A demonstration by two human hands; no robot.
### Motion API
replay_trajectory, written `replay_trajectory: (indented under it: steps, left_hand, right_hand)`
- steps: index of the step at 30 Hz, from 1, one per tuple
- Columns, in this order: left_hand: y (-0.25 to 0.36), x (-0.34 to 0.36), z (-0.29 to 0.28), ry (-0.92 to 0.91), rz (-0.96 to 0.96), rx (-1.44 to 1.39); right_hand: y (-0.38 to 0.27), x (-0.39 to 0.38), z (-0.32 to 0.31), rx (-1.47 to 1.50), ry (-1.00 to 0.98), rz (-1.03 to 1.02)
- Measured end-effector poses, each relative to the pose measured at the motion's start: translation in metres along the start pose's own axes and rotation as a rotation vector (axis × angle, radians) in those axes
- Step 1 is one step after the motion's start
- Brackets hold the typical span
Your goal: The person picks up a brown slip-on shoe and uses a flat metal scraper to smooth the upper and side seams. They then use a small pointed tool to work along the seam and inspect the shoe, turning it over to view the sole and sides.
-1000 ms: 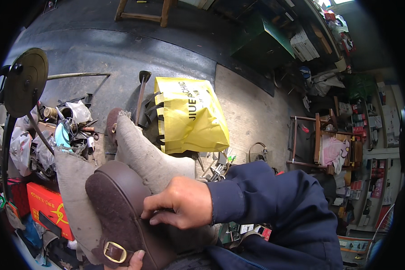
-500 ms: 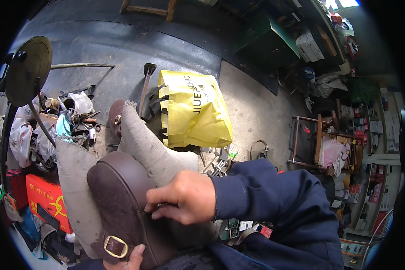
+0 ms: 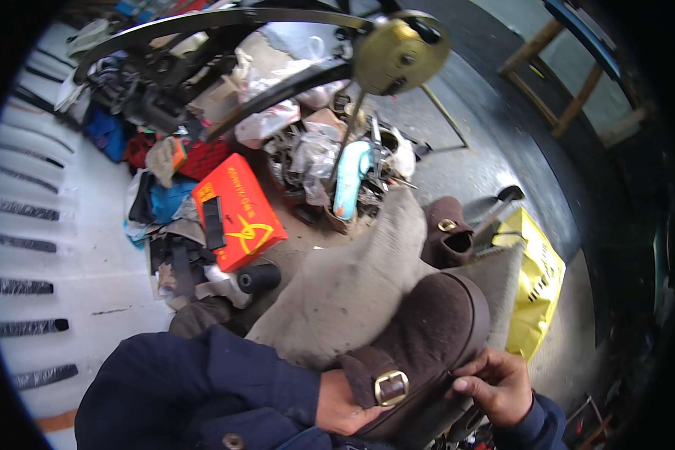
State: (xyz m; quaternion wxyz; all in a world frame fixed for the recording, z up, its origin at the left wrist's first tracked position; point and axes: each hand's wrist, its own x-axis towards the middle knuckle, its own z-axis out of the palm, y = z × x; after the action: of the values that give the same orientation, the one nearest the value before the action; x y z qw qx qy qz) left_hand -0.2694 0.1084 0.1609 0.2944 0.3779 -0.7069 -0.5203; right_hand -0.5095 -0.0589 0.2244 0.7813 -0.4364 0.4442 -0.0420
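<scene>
A dark brown suede shoe [image 3: 435, 319] with a thick sole and a gold buckle lies tilted across my lap, over a grey cloth [image 3: 345, 285]. My left hand [image 3: 343, 403] grips it by the buckled strap, fingers partly hidden under the strap. At the sole's right edge, my right hand [image 3: 496, 384] has thumb and forefinger pinched together close to the seam. Whatever is between those fingertips is too small to make out. Beyond the cloth stands a matching brown shoe [image 3: 444, 234], its buckle and opening showing.
Left of the cloth is a red box [image 3: 240, 214] near a black roll [image 3: 259, 278]. Farther off are a heap of tools and plastic bags [image 3: 307, 161] and a machine's brass-coloured wheel [image 3: 401, 52]. A yellow bag [image 3: 536, 289] stands on the right.
My view has swung left, bringing the red box and machine further in. The shoe is still in my left hand. My right hand remains pinched by the sole's edge.
</scene>
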Motion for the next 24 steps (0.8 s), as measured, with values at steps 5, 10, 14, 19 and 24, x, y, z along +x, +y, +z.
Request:
replay_trajectory:
  steps: [5, 10, 14, 19, 24]
  left_hand:
    - [-0.026, 0.008, 0.028, 0.230, -0.069, -0.222]
    - [-0.051, 0.019, 0.041, 0.355, 0.116, -0.132]
    - [-0.045, 0.023, 0.032, 0.347, 0.200, 0.272]
    - [0.002, 0.012, 0.008, 0.272, 0.006, -0.032]
    - [0.047, -0.005, -0.027, 0.298, -0.150, 0.000]
  right_hand:
    - [0.012, -0.002, 0.022, -0.469, 0.103, -0.355]
    - [0.003, -0.005, 0.021, -0.482, 0.131, -0.301]
    - [0.005, -0.011, 0.023, -0.483, 0.132, -0.315]
    - [0.010, -0.011, 0.020, -0.462, 0.078, -0.357]
    - [0.016, -0.020, 0.012, -0.576, 0.120, -0.389]
